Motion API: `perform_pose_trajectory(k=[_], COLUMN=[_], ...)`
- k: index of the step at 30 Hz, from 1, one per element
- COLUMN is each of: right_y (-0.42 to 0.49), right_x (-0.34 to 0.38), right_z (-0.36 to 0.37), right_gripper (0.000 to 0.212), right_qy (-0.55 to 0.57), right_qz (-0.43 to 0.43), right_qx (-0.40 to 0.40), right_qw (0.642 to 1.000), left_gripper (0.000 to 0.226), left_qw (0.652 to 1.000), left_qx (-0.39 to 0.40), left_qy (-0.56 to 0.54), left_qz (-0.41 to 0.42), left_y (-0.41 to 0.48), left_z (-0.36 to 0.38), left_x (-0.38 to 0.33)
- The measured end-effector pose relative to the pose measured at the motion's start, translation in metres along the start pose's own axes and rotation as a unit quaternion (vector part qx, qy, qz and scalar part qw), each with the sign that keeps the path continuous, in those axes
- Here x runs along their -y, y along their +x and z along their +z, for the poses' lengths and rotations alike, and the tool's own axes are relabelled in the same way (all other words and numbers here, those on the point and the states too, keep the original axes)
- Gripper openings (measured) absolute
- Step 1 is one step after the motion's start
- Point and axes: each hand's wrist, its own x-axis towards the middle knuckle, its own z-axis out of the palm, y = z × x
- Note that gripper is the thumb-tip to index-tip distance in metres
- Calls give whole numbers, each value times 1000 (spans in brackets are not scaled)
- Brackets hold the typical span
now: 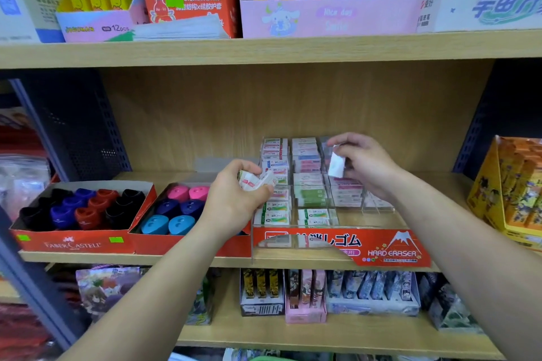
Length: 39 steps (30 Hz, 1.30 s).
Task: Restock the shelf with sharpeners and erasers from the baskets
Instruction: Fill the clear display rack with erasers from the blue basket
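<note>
Only the person's hands and forearms show, and all of them are bare. The left hand (234,199) and the right hand (366,164) are bare over the knuckles and wrists alike. The left forearm (152,281) and the right forearm (469,243) are unclothed along their whole visible length, smooth, and widen steadily from wrist toward elbow. The fingers look short and rounded; the nails are too blurred to make out.

Stationery shop: stocked wooden shelves (264,51)
</note>
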Motion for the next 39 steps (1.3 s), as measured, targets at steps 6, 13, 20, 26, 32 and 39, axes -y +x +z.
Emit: perform_pose_trajectory(k=[6, 13, 20, 26, 32, 39], right_y=[13, 22, 37, 46, 48, 51], right_x=[-3, -9, -12, -20, -29, -31], right_z=[7, 11, 14, 23, 30, 34], right_gripper=[27, 8, 14, 15, 25, 20], right_qy=[-76, -183, -147, -251, -292, -398], right_qz=[-30, -47, -20, -80, -105, -136], right_qx=[-22, 7, 26, -43, -86, -85], right_qw=[996, 982, 989, 964, 947, 903], left_gripper=[27, 28, 26, 27, 29, 27], left_qw=[999, 1000, 999, 999, 1000, 999], left_qx=[-23, -23, -23, -18, -13, -22], left_qy=[26, 10, 30, 24, 5, 7], left_qz=[25, 13, 23, 20, 24, 36], left_y=[16, 26, 21, 23, 25, 21], left_z=[5, 14, 17, 15, 14, 15], left_x=[9, 22, 23, 28, 33, 30])
